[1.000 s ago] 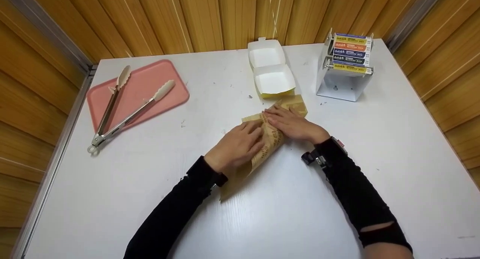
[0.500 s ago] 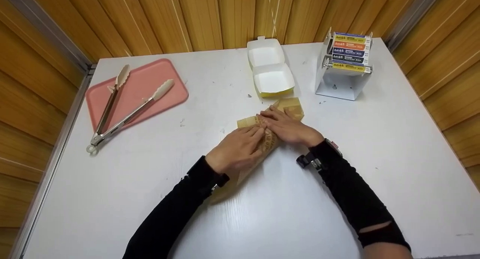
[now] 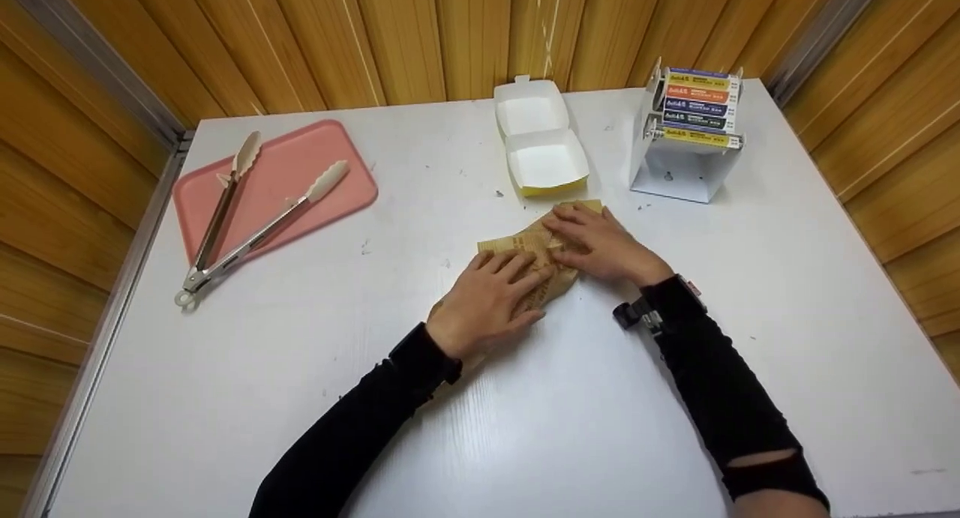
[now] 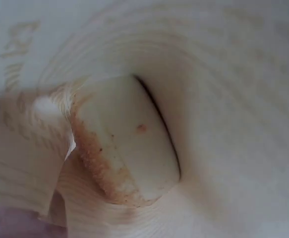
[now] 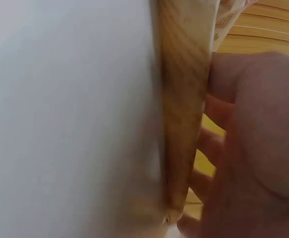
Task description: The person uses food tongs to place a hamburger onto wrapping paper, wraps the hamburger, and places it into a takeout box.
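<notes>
A brown printed paper food wrapper [image 3: 517, 242] lies folded on the white table, slanting below both palms. My left hand [image 3: 480, 302] rests over its near left part, fingers spread and thumb out to the side. On its far right part my right hand [image 3: 606, 242] presses with extended fingers. The left wrist view looks into the paper's open end, where a pale, rounded piece of food [image 4: 129, 129] with a browned, crumbly side sits, resembling a burger bun. In the right wrist view, fingertips [image 5: 211, 145] lie along the folded paper's top.
An open white clamshell box [image 3: 547, 158] with a yellow outside stands just beyond the wrapper. Back left, metal tongs [image 3: 259, 237] lie partly across a pink tray [image 3: 300, 158]. A white rack [image 3: 679, 173] holding several colourful flat boxes [image 3: 697, 107] is at back right.
The hands, close together half a second ago, have moved apart: my left toward the near end, my right outward. The wrapper's near flap, which stuck out below my left hand, is now folded in or hidden.
</notes>
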Motion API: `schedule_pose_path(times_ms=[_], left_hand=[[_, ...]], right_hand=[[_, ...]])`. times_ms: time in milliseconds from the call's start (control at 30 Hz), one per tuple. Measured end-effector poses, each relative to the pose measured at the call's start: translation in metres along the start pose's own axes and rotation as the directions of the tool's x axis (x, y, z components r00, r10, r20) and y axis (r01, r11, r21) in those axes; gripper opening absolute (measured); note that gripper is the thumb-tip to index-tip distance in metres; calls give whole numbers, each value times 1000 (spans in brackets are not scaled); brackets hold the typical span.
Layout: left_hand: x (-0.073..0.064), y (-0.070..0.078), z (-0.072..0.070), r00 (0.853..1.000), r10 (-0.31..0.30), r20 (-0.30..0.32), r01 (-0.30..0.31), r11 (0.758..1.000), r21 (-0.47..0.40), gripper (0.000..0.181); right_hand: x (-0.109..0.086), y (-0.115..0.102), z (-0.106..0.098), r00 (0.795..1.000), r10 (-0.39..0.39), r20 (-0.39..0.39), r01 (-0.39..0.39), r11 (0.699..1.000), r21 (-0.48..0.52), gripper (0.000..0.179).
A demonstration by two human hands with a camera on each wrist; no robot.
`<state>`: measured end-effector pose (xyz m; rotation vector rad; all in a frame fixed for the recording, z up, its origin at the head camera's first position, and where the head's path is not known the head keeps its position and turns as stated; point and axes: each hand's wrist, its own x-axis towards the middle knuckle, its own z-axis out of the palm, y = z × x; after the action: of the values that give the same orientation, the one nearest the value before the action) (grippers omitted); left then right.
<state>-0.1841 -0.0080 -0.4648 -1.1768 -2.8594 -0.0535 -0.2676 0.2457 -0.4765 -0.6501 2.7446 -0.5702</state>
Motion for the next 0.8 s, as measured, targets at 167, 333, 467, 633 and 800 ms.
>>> schedule_pose_path(times_ms=[167, 333, 467, 633, 800], left_hand=[[-1, 2, 3, 1000, -12, -6, 11, 998, -60, 61], [-6, -1, 6, 999, -22, -33, 18, 994, -106, 60], [-9, -3, 7, 999, -22, -47, 16, 993, -116, 59], [-11, -2, 8, 999, -21, -49, 18, 998, -54, 61], [-11, 3, 7, 999, -42, -24, 43, 999, 13, 66]], right_hand=[[-11, 3, -18, 941, 322, -106, -306, 941, 141, 92], [-8, 2, -21, 918, 395, 25, -365, 821, 440, 122], [-1, 4, -14, 912, 407, 55, -364, 739, 567, 122], [3, 9, -9, 924, 382, -27, -284, 729, 622, 69], [-1, 13, -7, 940, 314, -133, -178, 786, 592, 25]])
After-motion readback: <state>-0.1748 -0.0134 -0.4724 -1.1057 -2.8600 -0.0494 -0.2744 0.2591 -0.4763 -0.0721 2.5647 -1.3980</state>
